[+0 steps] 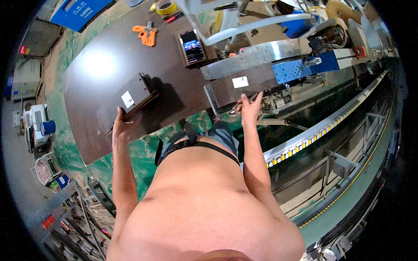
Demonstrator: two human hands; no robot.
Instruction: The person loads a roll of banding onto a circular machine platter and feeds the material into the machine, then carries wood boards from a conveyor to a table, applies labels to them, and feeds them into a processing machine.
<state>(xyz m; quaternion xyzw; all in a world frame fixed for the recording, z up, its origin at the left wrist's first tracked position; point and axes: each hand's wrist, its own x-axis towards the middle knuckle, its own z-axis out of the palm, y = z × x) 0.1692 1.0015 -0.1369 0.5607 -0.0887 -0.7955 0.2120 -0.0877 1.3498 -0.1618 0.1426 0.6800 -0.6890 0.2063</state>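
Hands on two dark panels at the worktop [100, 65].
Left hand [121, 126] fingers grip the near panel [126, 102]; right hand [250, 108] fingers spread against the far panel [244, 85], long axis running rightward.

Dark labelled panel [130, 101] on worktable edge; second labelled panel [237, 89] at machine.

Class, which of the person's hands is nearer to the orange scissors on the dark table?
Left. The left hand grips a dark panel below the orange scissors; the right hand is farther off, at the machine.
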